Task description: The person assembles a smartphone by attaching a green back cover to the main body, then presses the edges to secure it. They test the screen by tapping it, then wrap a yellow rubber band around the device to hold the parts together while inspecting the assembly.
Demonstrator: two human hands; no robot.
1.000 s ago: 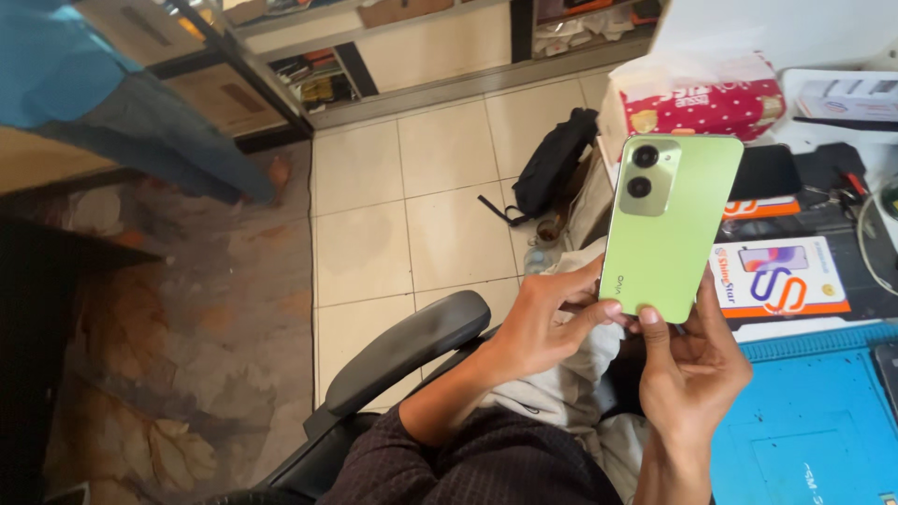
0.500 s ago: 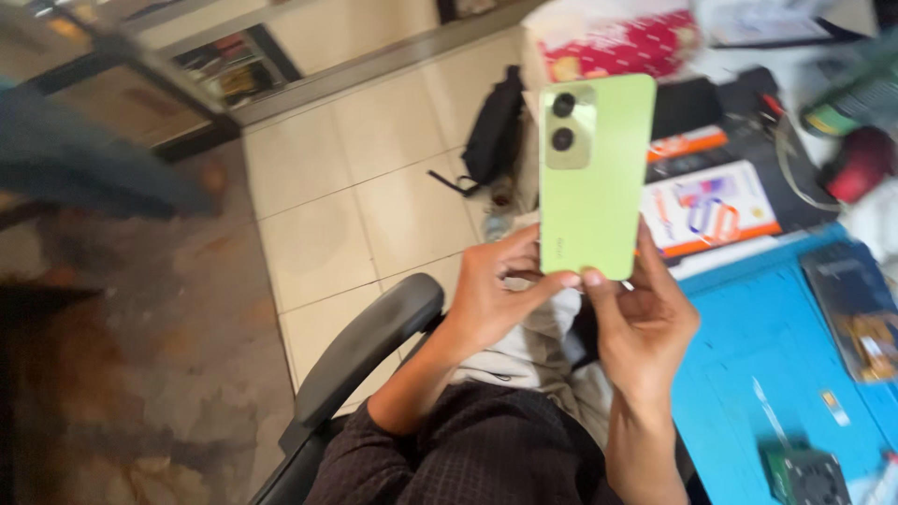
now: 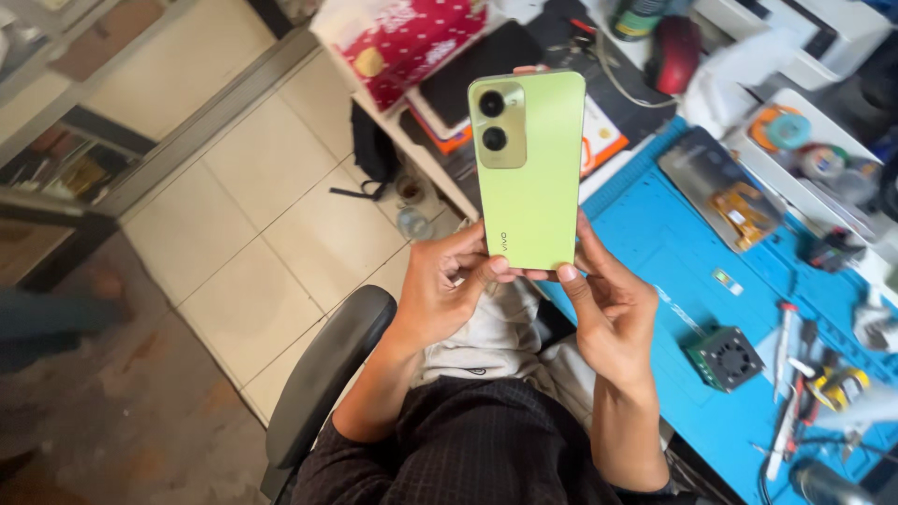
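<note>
A lime-green smartphone stands upright in front of me, back side toward me, with two round camera lenses near its top left corner. My left hand grips its lower left edge, thumb on the back. My right hand holds the lower right corner, thumb pressed at the bottom edge. Both hands hover above my lap, at the left edge of a blue work mat.
A black chair armrest lies at lower left. On the mat are a small green fan block, an opened phone, and tools. A red dotted box, a maroon mouse and a black bag lie beyond.
The view has swung right and closer to the bench, showing more of the blue mat and tools. The phone stays upright in both hands, in the same grip.
</note>
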